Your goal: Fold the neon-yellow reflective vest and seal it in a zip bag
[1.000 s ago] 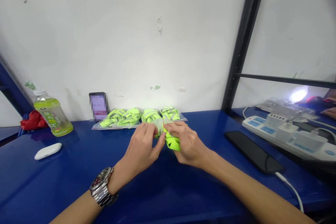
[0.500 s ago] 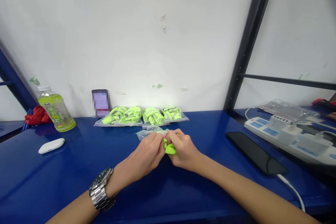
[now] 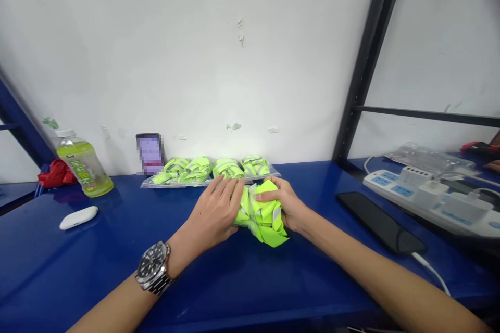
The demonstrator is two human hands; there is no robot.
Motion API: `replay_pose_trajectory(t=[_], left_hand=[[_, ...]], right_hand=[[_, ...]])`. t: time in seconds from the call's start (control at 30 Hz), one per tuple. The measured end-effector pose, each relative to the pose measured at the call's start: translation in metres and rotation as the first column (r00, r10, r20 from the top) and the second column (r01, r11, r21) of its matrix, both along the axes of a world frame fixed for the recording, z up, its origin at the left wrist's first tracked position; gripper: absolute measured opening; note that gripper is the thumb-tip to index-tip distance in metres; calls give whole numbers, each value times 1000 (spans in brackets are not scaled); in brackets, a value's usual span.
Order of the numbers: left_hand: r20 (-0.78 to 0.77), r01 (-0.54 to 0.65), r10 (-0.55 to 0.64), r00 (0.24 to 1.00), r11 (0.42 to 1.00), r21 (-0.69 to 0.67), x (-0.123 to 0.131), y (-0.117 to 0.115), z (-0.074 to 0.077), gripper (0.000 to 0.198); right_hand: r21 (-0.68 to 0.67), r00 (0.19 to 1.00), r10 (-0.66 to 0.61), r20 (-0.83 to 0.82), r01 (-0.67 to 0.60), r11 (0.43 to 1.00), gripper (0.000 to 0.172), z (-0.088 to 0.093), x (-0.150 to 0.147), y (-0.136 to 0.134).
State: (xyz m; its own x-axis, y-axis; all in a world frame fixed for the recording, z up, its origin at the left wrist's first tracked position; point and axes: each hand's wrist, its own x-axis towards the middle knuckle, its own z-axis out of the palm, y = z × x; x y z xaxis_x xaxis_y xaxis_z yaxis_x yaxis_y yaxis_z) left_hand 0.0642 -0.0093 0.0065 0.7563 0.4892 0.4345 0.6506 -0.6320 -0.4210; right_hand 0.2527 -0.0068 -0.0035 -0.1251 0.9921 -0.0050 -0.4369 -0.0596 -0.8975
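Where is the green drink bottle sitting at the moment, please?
In the head view, the bottle stands upright at the far left of the blue table, against the wall, with a red cloth behind it and a white case in front.
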Motion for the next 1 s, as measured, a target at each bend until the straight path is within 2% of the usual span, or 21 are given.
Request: replay_pose_trajectory(t=[0.1,0.2,0.4,0.57,0.7,0.77,0.87,1.0], left_hand=[[21,0,0,1000,1000,-9,3,0,-6,70],[-9,17,-17,1000,999,39,8,-3,-9,53],[-24,78,-76,997,991,110,9,-2,-13,50],[53,55,-58,997,997,60,8,6,-11,45],[103,63,-65,993,998,20,5,9,-10,39],[113,78,-77,991,997,-4,3,8,-10,39],[101,89,-87,991,996,-24,3,4,-8,37],[61,105,-105,993,994,-2,6,1,-7,34]], right_hand=[[-1,999,-15,-34,15,1000,46,-4,-7,-4],[47,998,-28,-48,30,998,48,-9,-18,-8],[166,997,-83,1,81,983,50,-19,-26,-9],[191,985,110,135,-134,972,47,-13,-7,-2],[158,932,290,216,-327,932,63,-8,5,-3],[170,913,312,262,-362,917,65,-11,7,-4],[244,913,196,358,-294,924,63,-17,4,-4],[372,841,-121,527,-100,923,60,-23,-7,-4]])
